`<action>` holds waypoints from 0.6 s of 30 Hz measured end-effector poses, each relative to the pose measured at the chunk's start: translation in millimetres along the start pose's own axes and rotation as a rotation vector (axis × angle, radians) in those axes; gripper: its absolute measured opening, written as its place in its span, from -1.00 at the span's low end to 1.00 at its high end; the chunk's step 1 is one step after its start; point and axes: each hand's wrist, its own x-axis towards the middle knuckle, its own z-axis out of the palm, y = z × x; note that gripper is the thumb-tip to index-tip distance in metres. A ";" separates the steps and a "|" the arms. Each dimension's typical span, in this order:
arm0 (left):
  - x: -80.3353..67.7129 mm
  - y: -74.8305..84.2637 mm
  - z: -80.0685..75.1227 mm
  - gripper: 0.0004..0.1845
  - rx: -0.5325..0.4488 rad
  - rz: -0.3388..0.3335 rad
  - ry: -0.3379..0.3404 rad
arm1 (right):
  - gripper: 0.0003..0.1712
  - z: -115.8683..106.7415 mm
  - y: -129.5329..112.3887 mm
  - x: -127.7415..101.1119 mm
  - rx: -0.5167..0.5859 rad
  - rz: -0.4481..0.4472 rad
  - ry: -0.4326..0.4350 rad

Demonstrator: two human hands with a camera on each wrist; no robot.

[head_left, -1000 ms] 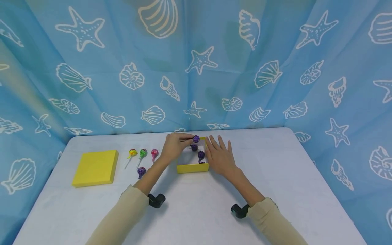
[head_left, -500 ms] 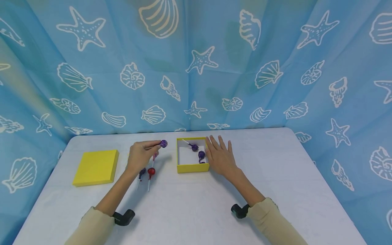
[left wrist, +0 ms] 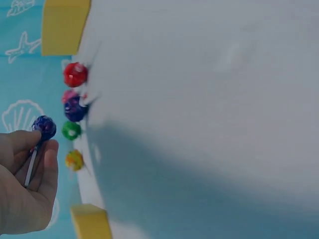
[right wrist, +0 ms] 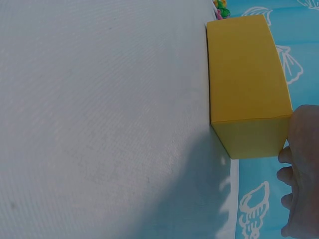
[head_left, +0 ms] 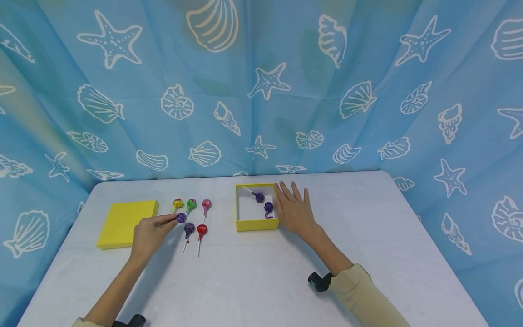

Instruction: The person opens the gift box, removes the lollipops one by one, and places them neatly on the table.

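Head above, right wrist — shared box [right wrist: 249, 69]

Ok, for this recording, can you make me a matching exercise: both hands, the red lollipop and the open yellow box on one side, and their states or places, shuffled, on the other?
Column 1
1. Left hand
2. Right hand
3. Red lollipop
4. Open yellow box

Column 2
A. Has purple lollipops lying inside
B. Pinches a purple lollipop
C. Lies on the white tabletop beside another purple lollipop
D. Fingers straight, at the right side of a box

Right pairs: 1-B, 2-D, 3-C, 4-A
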 end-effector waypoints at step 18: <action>-12.6 -17.1 2.5 -0.73 0.092 -0.072 -0.037 | -0.35 0.7 1.0 -0.2 -0.019 -0.004 0.010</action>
